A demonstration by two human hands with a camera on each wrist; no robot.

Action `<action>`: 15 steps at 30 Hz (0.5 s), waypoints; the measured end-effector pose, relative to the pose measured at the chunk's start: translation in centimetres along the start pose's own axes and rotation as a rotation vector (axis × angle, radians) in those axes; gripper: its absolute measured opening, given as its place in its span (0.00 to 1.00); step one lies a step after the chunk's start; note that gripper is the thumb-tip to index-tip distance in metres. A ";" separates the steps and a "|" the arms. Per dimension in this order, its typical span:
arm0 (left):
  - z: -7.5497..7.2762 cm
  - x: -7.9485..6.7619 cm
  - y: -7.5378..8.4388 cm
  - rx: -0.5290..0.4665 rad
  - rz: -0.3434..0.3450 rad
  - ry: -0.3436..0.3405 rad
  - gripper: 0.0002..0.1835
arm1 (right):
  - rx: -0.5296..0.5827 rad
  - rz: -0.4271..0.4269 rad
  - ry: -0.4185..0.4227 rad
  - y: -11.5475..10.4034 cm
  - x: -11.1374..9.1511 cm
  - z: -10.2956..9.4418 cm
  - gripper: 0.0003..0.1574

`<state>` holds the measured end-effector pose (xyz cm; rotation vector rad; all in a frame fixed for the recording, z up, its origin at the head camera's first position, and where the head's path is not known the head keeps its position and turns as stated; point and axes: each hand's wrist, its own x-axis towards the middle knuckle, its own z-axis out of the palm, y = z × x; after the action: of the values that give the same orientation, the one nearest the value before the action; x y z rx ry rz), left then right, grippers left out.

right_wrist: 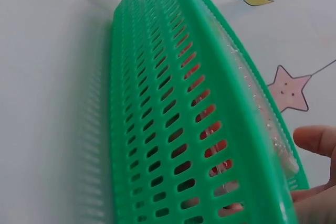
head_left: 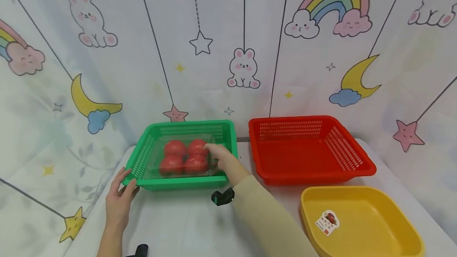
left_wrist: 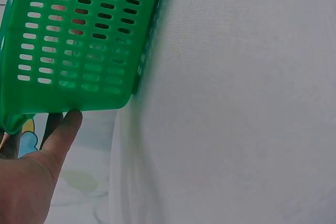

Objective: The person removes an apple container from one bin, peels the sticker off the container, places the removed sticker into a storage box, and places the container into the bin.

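Observation:
A green basket (head_left: pixel 168 185) holds a clear plastic box (head_left: pixel 154 162) with several round red fruits (head_left: pixel 175 163) inside. My left hand (head_left: pixel 119 199) grips the basket's near left corner. In the left wrist view, a fingertip lies against the basket wall (left_wrist: pixel 68 98) and other fingers are partly hidden behind the rim. My right hand (head_left: pixel 222 158) reaches over the basket's right side and holds the right end of the box, the thumb above and the fingers lower at its side. Through the slots in the right wrist view, red fruit shows behind the green wall (right_wrist: pixel 157 108).
A red basket (head_left: pixel 285 179) stands to the right of the green one on the white table (head_left: pixel 178 225). Nearer me at the right is a yellow tray (head_left: pixel 367 225) with a sticker (head_left: pixel 327 222). A patterned cloth (head_left: pixel 214 7) hangs behind.

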<state>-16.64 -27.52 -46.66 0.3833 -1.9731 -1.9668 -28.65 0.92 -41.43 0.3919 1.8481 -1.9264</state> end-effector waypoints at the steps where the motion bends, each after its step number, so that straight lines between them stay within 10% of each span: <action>1: 0.0 0.0 0.0 -0.015 0.004 0.001 0.26 | 0.009 0.001 -0.012 -0.1 0.0 0.1 0.37; 15: -0.1 0.2 -0.1 0.019 -0.014 0.012 0.27 | 0.115 0.003 -0.100 -0.2 -0.2 -0.2 0.38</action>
<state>-16.82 -27.66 -46.73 0.4133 -1.9881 -1.9515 -28.59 1.19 -41.16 0.3274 1.6783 -2.0184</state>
